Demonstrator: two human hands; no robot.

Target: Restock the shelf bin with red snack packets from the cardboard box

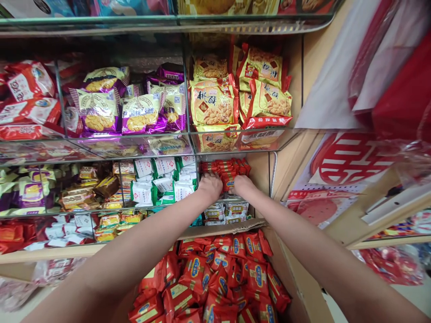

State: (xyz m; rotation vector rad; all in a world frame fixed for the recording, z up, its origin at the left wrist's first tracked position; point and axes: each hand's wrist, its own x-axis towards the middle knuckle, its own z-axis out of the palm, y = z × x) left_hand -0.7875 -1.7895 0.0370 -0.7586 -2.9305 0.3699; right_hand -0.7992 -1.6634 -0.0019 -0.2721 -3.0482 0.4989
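Both my arms reach into a small shelf compartment holding a row of red snack packets (232,167). My left hand (211,185) is on the left side of these packets, its fingers curled against them. At their right front corner, my right hand (243,185) presses in with bent fingers, the tips partly hidden. The packets sit squeezed between the two hands. Below the arms stands an open cardboard box (292,273) heaped with similar red packets (218,278). Its near part runs out of view.
White-and-green packets (164,181) fill the compartment to the left, behind a clear divider. Above is a glass shelf edge (232,140) with yellow walnut-cookie packets (213,103). Small white-and-yellow packets (225,210) lie below my hands. Red and white bags (400,67) hang at right.
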